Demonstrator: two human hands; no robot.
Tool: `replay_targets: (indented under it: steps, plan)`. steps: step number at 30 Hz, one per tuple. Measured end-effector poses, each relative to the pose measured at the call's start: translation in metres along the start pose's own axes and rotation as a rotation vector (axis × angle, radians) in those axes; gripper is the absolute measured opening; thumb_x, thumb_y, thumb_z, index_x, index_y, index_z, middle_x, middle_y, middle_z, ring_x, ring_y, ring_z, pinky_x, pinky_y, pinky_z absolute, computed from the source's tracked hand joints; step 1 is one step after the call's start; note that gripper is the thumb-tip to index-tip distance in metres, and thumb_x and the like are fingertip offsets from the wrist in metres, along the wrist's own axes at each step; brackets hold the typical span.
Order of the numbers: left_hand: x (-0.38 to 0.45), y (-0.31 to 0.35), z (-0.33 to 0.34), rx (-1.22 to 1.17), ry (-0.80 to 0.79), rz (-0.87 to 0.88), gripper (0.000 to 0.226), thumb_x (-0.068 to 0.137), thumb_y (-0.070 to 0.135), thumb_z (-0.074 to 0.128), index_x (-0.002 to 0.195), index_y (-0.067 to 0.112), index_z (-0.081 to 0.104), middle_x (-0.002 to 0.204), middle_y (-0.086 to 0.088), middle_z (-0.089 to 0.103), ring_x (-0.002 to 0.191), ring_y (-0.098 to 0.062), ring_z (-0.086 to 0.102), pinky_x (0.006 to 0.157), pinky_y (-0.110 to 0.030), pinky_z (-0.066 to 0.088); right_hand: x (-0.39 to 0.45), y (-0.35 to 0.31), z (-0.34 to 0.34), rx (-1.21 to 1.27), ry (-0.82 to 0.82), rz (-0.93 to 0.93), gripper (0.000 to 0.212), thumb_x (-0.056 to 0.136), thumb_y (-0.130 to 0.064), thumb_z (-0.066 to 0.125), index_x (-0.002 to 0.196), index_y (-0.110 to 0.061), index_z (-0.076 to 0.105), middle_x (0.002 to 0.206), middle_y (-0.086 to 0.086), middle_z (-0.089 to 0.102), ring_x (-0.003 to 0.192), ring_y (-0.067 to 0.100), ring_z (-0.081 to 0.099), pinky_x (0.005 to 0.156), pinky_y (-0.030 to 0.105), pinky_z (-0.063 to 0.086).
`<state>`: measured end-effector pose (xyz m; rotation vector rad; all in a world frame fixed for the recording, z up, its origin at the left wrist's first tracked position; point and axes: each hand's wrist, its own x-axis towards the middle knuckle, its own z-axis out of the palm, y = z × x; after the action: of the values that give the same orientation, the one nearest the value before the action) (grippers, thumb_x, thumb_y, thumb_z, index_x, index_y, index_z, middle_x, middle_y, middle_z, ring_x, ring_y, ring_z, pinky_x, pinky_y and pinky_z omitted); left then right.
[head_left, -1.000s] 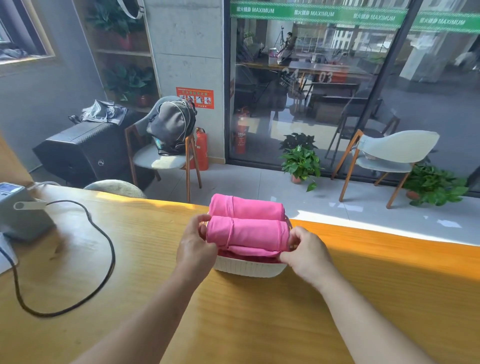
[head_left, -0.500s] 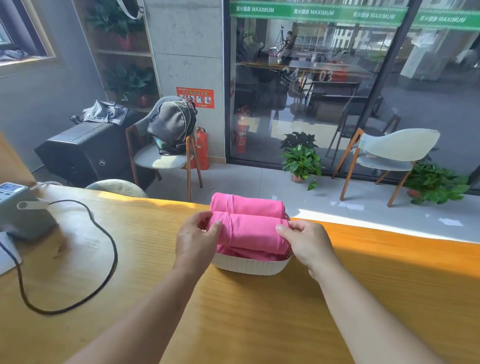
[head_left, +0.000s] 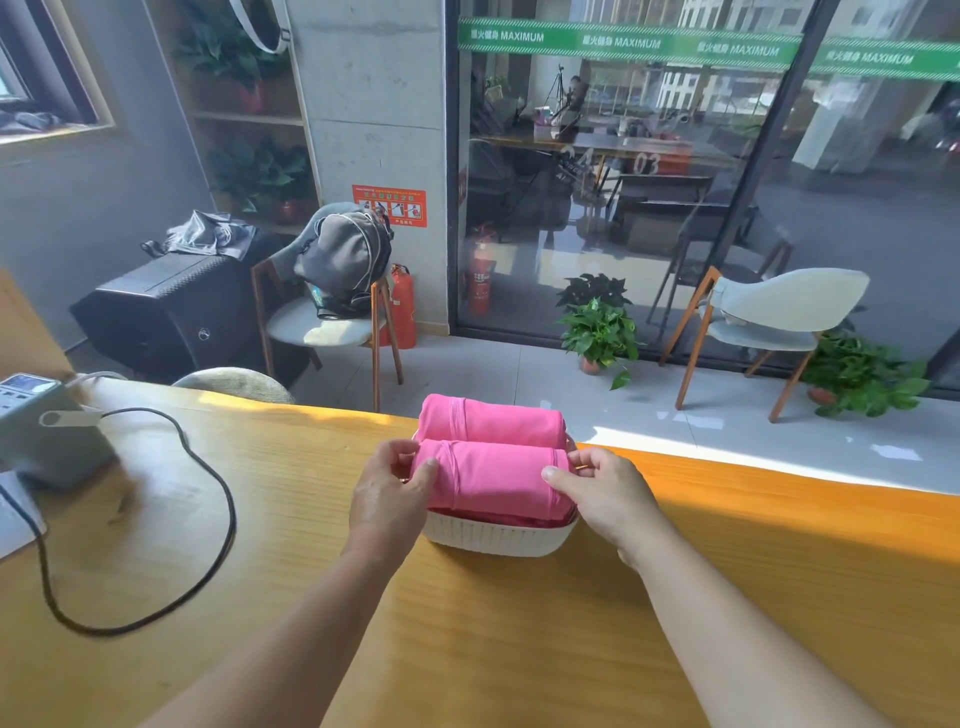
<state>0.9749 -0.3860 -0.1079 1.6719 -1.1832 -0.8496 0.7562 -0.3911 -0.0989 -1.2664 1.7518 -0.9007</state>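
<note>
**Q:** At the sunlit table by the glass front, what are your hands doing?

**A:** Seating the near pink towel roll (head_left: 493, 480) in the white basket (head_left: 498, 535). It lies just in front of the far towel roll (head_left: 493, 421), touching it along its length. The basket stands near the far edge of the wooden table (head_left: 467, 649).

**Q:** What makes this step go well?

**A:** Keeping it level, I'd judge, with both ends lowered together. I'd press the roll snug against its neighbour so the wrap cannot loosen, and let go only once it rests on the darker pink cloth (head_left: 498, 517) underneath.

**Q:** And the grip?

**A:** My left hand (head_left: 387, 496) pinches the left end, thumb on the near face, fingers curled behind. My right hand (head_left: 602, 493) clasps the right end the same way. Neither hand is spread wide — each is closed just enough to hold the cloth. The roll sits above the rim, between my hands, not yet released.
</note>
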Motion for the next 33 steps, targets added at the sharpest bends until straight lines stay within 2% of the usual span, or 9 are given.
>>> replay_targets:
  steps: [4, 7, 10, 14, 16, 18, 22, 29, 33]
  plan:
    - [0.015, 0.011, -0.001, 0.032, 0.069, -0.008, 0.038, 0.095, 0.037, 0.058, 0.129, 0.021, 0.057, 0.119, 0.001, 0.061, 0.109, -0.016, 0.057, 0.095, -0.037, 0.050, 0.010, -0.005, -0.008, 0.006, 0.111, 0.070, 0.033, 0.085, -0.051, 0.065, 0.098, -0.020, 0.066, 0.100, -0.002, 0.068, 0.094, 0.020, 0.064, 0.076, 0.034, 0.050]
    - [0.031, 0.021, 0.000, 0.060, 0.066, -0.021, 0.045, 0.097, 0.037, 0.053, 0.137, 0.018, 0.052, 0.134, -0.002, 0.057, 0.122, -0.020, 0.052, 0.105, -0.041, 0.044, 0.017, -0.015, -0.008, -0.001, 0.124, 0.046, 0.028, 0.092, -0.046, 0.059, 0.093, -0.019, 0.067, 0.093, -0.004, 0.067, 0.093, 0.020, 0.063, 0.079, 0.035, 0.050]
    - [0.051, 0.028, 0.005, 0.118, -0.037, -0.075, 0.052, 0.098, 0.040, 0.050, 0.143, 0.013, 0.047, 0.143, -0.006, 0.051, 0.132, -0.025, 0.045, 0.110, -0.043, 0.038, 0.028, -0.026, -0.003, -0.009, 0.091, 0.052, 0.032, 0.095, -0.042, 0.055, 0.091, -0.012, 0.067, 0.094, 0.004, 0.069, 0.094, 0.027, 0.063, 0.087, 0.040, 0.051]
    - [0.067, 0.031, 0.008, 0.108, -0.114, -0.127, 0.038, 0.097, 0.035, 0.054, 0.126, 0.013, 0.064, 0.123, -0.007, 0.065, 0.112, -0.026, 0.060, 0.098, -0.043, 0.050, 0.048, -0.030, 0.007, -0.013, 0.099, 0.111, 0.051, 0.094, -0.042, 0.056, 0.111, 0.006, 0.066, 0.115, 0.021, 0.067, 0.106, 0.038, 0.064, 0.096, 0.049, 0.050]
    - [0.070, 0.030, 0.008, 0.115, -0.078, -0.090, 0.030, 0.095, 0.031, 0.057, 0.118, 0.015, 0.069, 0.114, -0.005, 0.069, 0.104, -0.025, 0.063, 0.093, -0.043, 0.053, 0.054, -0.028, 0.007, -0.014, 0.130, 0.101, 0.046, 0.092, -0.039, 0.060, 0.109, 0.003, 0.069, 0.109, 0.021, 0.070, 0.102, 0.038, 0.066, 0.094, 0.049, 0.052]
    - [0.071, 0.027, 0.009, 0.127, -0.041, -0.061, 0.025, 0.094, 0.025, 0.059, 0.114, 0.017, 0.071, 0.110, -0.002, 0.070, 0.102, -0.023, 0.064, 0.091, -0.041, 0.054, 0.056, -0.025, 0.006, -0.030, 0.163, 0.075, 0.034, 0.090, -0.037, 0.064, 0.106, -0.009, 0.075, 0.099, 0.009, 0.075, 0.095, 0.030, 0.069, 0.090, 0.044, 0.055]
    - [0.069, 0.019, 0.017, 0.189, -0.033, -0.059, 0.025, 0.095, 0.019, 0.057, 0.116, 0.018, 0.071, 0.114, -0.001, 0.069, 0.104, -0.021, 0.061, 0.093, -0.038, 0.052, 0.052, -0.013, 0.005, -0.084, 0.161, 0.074, 0.028, 0.091, -0.031, 0.065, 0.112, -0.016, 0.074, 0.106, 0.001, 0.074, 0.099, 0.022, 0.067, 0.089, 0.036, 0.054]
    - [0.063, 0.020, 0.020, 0.262, -0.017, 0.001, 0.031, 0.096, 0.023, 0.055, 0.125, 0.018, 0.062, 0.122, -0.003, 0.065, 0.106, -0.021, 0.058, 0.086, -0.029, 0.045, 0.047, -0.017, 0.005, -0.099, 0.151, 0.062, 0.024, 0.091, -0.025, 0.062, 0.101, -0.006, 0.072, 0.107, 0.013, 0.073, 0.102, 0.031, 0.067, 0.093, 0.048, 0.053]
    - [0.045, 0.023, 0.020, 0.292, 0.067, 0.077, 0.036, 0.096, 0.030, 0.056, 0.131, 0.019, 0.056, 0.134, 0.001, 0.050, 0.120, -0.021, 0.051, 0.100, -0.034, 0.040, 0.033, -0.024, 0.000, -0.173, 0.216, 0.031, 0.034, 0.096, -0.026, 0.056, 0.123, -0.010, 0.066, 0.123, 0.005, 0.068, 0.107, 0.024, 0.062, 0.085, 0.029, 0.049]
